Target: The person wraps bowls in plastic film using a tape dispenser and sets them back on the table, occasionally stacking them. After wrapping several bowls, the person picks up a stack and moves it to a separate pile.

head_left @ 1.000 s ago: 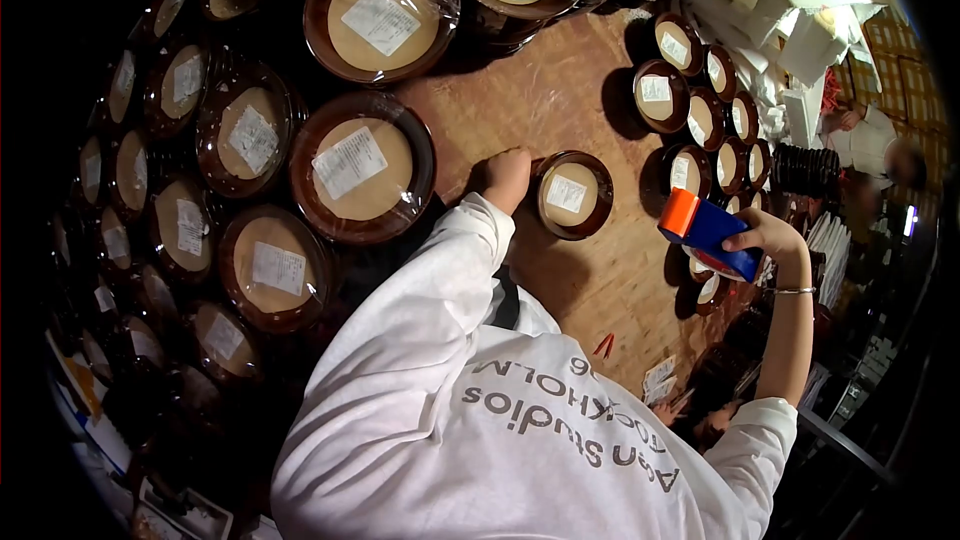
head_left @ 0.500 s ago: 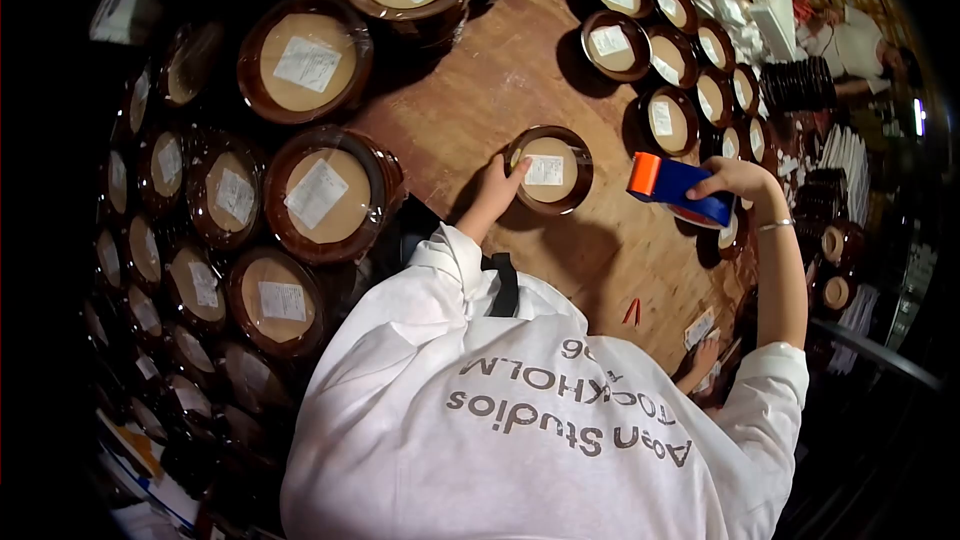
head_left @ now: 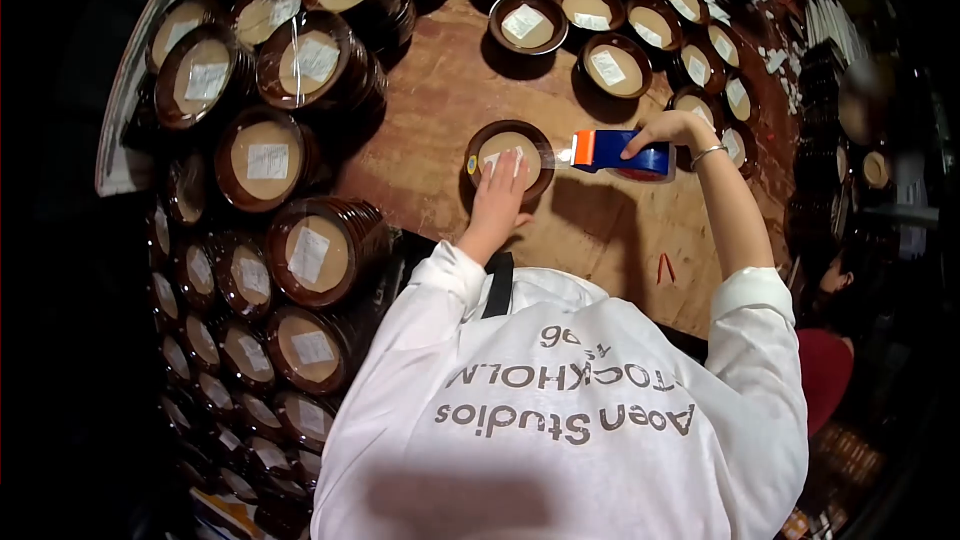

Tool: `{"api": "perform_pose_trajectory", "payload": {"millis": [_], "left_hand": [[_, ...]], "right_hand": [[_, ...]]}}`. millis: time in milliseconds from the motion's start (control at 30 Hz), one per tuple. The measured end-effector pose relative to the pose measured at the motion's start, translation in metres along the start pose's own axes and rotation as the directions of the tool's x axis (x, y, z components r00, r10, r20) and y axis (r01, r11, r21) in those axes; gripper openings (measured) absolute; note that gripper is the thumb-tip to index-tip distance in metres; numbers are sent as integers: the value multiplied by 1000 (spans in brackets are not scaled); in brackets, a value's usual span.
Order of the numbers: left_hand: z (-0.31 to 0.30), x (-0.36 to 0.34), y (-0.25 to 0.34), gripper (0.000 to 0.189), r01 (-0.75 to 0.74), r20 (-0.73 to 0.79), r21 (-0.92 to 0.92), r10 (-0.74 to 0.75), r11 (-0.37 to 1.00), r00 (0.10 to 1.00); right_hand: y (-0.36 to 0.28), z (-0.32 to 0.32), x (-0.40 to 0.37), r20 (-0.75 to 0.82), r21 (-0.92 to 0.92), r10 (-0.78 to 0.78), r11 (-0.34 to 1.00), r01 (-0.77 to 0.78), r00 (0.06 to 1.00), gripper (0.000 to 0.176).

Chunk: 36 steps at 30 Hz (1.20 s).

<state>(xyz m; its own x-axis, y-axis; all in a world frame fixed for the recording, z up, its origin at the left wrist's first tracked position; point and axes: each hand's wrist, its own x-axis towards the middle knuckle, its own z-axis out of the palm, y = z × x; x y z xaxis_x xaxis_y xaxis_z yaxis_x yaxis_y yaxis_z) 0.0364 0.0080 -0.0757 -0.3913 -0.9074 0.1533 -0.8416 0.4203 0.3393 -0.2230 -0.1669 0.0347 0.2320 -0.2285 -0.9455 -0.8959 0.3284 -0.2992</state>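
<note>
My left hand (head_left: 497, 202) lies with its fingers spread on the paper label in the middle of a brown round dish (head_left: 540, 133), which rests on the wooden table. My right hand (head_left: 668, 132) grips a blue tape dispenser (head_left: 625, 156) with an orange front, just right of the dish. Clear tape appears to stretch from the dispenser to the dish's right side. A small yellow and blue mark shows on the dish's left rim.
Stacks of brown dishes with labels (head_left: 312, 248) crowd the left. More labelled dishes (head_left: 612, 68) stand at the back and right of the wooden table (head_left: 420, 140). Red tweezers or snips (head_left: 666, 269) lie near the front edge. Part of a person in red (head_left: 824, 380) shows at right.
My left hand has moved from the dish's left rim onto its middle. The dispenser has come close to the dish, with tape now out. The camera view has shifted.
</note>
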Motion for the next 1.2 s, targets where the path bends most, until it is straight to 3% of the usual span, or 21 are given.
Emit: {"api": "perform_pose_trajectory", "payload": {"millis": [67, 100, 200, 233, 333, 400, 533, 600, 633, 667, 733, 800, 867, 900, 933, 1000, 1033, 1067, 1100, 1133, 1200], "left_hand": [[21, 4, -18, 94, 16, 69, 237, -33, 971, 997], [23, 3, -22, 90, -13, 79, 223, -5, 975, 997], [27, 0, -39, 87, -129, 32, 120, 126, 984, 991], [28, 1, -43, 81, -163, 42, 184, 158, 969, 987], [24, 4, -49, 81, -242, 106, 215, 224, 946, 969], [16, 5, -49, 80, -255, 159, 138, 232, 957, 960], [3, 13, -57, 80, -314, 239, 33, 297, 949, 924], [-3, 15, -59, 82, -329, 291, -5, 316, 944, 903], [-5, 17, -58, 83, -329, 289, -9, 318, 944, 903], [-7, 18, -56, 84, -327, 288, -14, 317, 945, 904], [-15, 18, -45, 83, -310, 317, -22, 301, 951, 900], [-22, 18, -27, 85, -212, 308, -36, 213, 976, 927], [-18, 16, -4, 86, -410, 305, 5, 389, 912, 869], [-20, 17, 12, 77, -427, 374, 4, 394, 904, 839], [-6, 18, 21, 64, -534, 306, 210, 464, 819, 831], [10, 21, 34, 47, -635, 452, 519, 447, 572, 772], [22, 21, 36, 47, -633, 452, 518, 444, 576, 774], [35, 24, 36, 47, -663, 560, 608, 356, 437, 748], [44, 26, 36, 47, -692, 646, 664, 247, 283, 722], [40, 29, 41, 47, -689, 644, 665, 245, 288, 724], [34, 35, 50, 54, -797, 789, 590, 113, 134, 603]], "right_hand": [[3, 8, 1, -73, 5, -31, 999, 32, 997, 58], [-5, 17, -15, -85, 75, -9, 997, 15, 996, 48], [23, 28, -3, -9, 173, -49, 984, 50, 999, 50], [34, 32, 2, 46, 179, -78, 981, 69, 996, 52], [66, 56, 9, -63, 264, -150, 951, 162, 987, 54], [88, 69, 6, -37, 352, -189, 917, 190, 981, 53], [128, 87, -7, -78, 341, -166, 922, 183, 983, 47], [124, 98, -9, -122, 284, -56, 955, 89, 991, 47], [111, 104, -15, -186, 176, -60, 980, 94, 981, 50], [107, 108, -10, -193, 193, -59, 977, 96, 979, 50], [103, 118, 15, -218, 153, -150, 971, 186, 964, 58], [101, 126, 49, -256, 144, -117, 977, 158, 960, 58], [90, 125, 63, -287, 127, -85, 984, 125, 954, 58], [81, 122, 67, -252, 73, -77, 993, 98, 965, 58], [73, 119, 73, -218, 17, -67, 997, 73, 974, 57], [56, 117, 81, -151, 85, -34, 995, 48, 988, 55], [46, 116, 82, -174, -7, -27, 1000, 26, 984, 53], [37, 112, 83, -202, -101, -22, 995, 2, 979, 52], [34, 110, 101, -170, -59, 18, 998, -28, 985, 49], [21, 109, 89, -169, -64, 19, 997, -31, 985, 49], [-6, 107, 65, -248, -247, 23, 965, -86, 969, 45]]}}
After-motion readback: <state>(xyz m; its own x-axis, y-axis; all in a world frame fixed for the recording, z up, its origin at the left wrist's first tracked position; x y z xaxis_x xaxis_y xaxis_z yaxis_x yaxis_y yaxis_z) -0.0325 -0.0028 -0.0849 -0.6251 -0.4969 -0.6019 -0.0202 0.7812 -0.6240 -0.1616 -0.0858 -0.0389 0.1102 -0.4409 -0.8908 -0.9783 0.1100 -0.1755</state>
